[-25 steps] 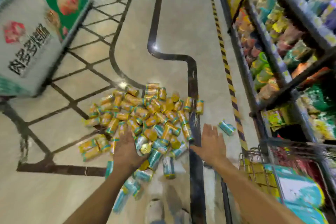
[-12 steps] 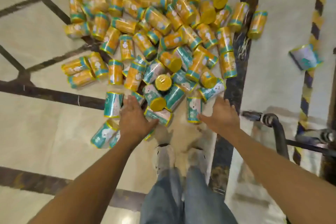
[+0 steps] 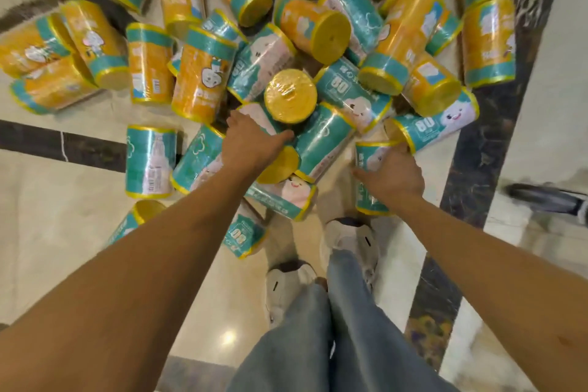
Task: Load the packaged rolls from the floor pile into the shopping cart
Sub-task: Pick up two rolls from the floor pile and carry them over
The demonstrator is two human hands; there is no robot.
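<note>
Half a second ago both hands hovered short of the near edge of the pile (image 3: 318,29); now the person has bent lower, the rolls fill the view, and each hand has reached one. The left hand (image 3: 251,145) has its grip closed over a slanted teal roll (image 3: 254,114) that lies under an upright yellow-capped roll (image 3: 290,95), thumb on one side and fingers out of sight on the other. The right hand (image 3: 393,177) clasps a near teal roll (image 3: 369,162) at the pile's front, just ahead of the white shoes (image 3: 350,239). Both rolls are on the floor (image 3: 63,232), not yet lifted. The cart is out of view, save perhaps a dark blurred part (image 3: 547,199) at the right edge, so two rolls look ready to be lifted and carried there.
</note>
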